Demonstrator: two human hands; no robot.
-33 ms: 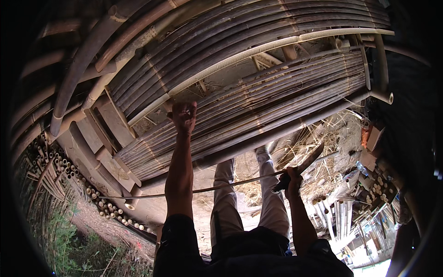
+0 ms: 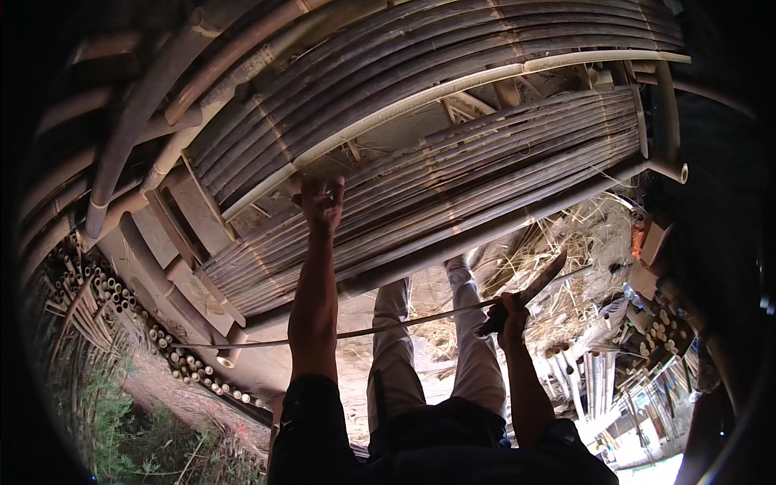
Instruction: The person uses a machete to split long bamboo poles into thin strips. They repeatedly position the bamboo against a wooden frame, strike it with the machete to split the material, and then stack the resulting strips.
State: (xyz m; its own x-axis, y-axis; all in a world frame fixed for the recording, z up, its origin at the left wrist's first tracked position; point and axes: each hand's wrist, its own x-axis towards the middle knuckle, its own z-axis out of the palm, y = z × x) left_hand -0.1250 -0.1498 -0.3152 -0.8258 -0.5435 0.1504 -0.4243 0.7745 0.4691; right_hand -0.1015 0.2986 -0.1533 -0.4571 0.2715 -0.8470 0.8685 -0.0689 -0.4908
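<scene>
My right hand is closed around a knife with a broad, slightly curved blade, its tip pointing up and to the right. A long thin bamboo strip runs at that hand, crossing in front of my legs and passing my left forearm. Something dark, perhaps cloth or a handle, shows beside the right fingers. My left hand reaches forward over the near panel of bamboo slats, its fingers partly spread and nothing visible in them. Whether it touches the slats cannot be made out.
A farther bamboo slat panel is edged by a pale split pole. Thick bamboo poles stand at the far left. Cut bamboo ends are stacked at the left, more at the right. Straw litters the ground.
The fingers of my left hand have loosened from a more curled shape. My right hand, the knife and the strip hold almost the same position.
</scene>
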